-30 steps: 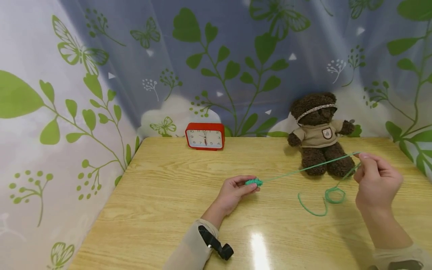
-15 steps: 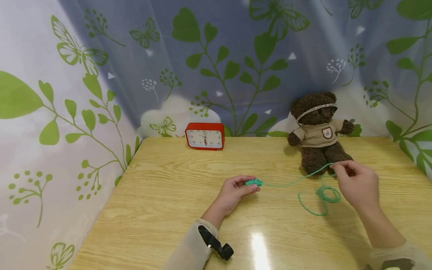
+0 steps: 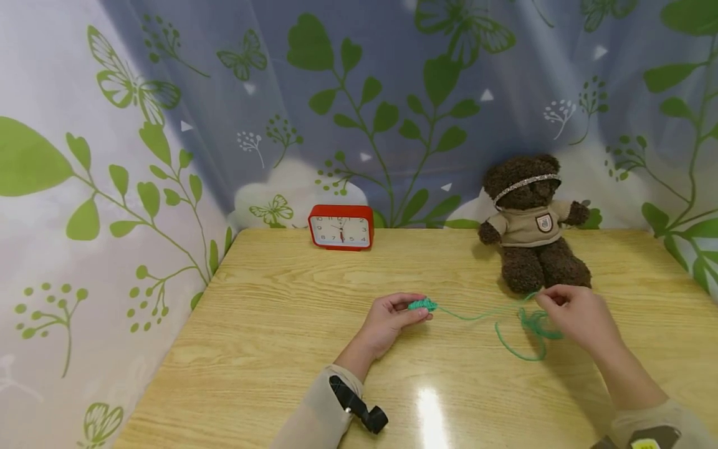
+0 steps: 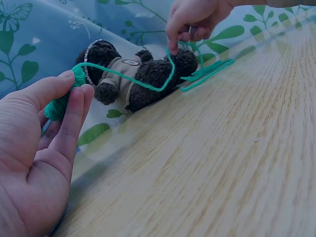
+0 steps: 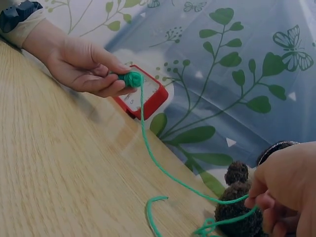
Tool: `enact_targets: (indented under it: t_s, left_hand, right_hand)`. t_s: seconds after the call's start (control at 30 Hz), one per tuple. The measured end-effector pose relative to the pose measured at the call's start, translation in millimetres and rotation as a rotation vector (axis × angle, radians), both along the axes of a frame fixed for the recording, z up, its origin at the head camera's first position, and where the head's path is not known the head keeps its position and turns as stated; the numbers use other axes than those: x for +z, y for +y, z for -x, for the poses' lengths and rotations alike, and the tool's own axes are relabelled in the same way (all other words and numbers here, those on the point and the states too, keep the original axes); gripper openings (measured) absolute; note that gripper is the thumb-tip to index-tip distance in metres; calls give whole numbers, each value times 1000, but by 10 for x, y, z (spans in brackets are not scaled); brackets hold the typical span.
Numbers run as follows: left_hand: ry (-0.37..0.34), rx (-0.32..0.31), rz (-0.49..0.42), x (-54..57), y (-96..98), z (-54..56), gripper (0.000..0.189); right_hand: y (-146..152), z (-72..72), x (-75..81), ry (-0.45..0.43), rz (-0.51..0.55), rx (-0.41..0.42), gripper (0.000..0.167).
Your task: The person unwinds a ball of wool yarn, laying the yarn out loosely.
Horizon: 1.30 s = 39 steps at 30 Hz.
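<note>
Between thumb and fingers my left hand [image 3: 389, 321] pinches a small wound bundle of green yarn [image 3: 423, 304], low over the table. From the bundle a strand [image 3: 471, 318] sags across to my right hand [image 3: 578, 312], whose thumb and fingertips pinch it. Loose loops of the same yarn [image 3: 540, 323] lie beneath and beside the right hand, with a free curved tail on the tabletop. In the right wrist view the strand [image 5: 163, 170] hangs slack from the bundle [image 5: 132, 79].
A brown teddy bear [image 3: 530, 227] in a beige shirt sits at the back right, just behind the right hand. At the back of the wooden table [image 3: 269, 330] stands a red alarm clock [image 3: 341, 227]. A patterned curtain [image 3: 392, 112] closes off the back.
My right hand has moved left and down towards the left hand. The strand, taut a second ago, now sags, and the loose loops have bunched leftward. The left hand stays in place.
</note>
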<state>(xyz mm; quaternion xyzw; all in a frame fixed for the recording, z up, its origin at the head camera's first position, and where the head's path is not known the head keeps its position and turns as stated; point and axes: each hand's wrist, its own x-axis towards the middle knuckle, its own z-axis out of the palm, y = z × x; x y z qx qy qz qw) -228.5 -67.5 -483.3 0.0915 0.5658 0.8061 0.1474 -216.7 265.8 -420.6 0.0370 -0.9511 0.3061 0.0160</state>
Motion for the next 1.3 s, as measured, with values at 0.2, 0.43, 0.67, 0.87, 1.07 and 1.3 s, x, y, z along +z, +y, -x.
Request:
enact_targets:
  t_s: [0.2,0.43,0.67,0.87,1.07,1.3]
  left_hand:
    - [-1,-10,7,13,1,-2,38]
    - [-6,-24,11,18,2,3,39]
    - [-7,-29,17,13,7,7,39]
    - [-6,-29,10,20,14,1,39]
    - [7,-18,16,-10,11,6,37]
    - [-8,-19,23,-23,6,-3,37]
  right_hand:
    - [51,26,-31,-121,-26,61,45]
    - [70,54,-60,-187,-33,87,44]
    - [-5,7,-66,-139,27,70,48]
    - [-148,-53,-8,-4,108,21,44]
    - [-373,-93,-54,26,249,89,41]
    - [-637,-153,-189,-157,470,335,52]
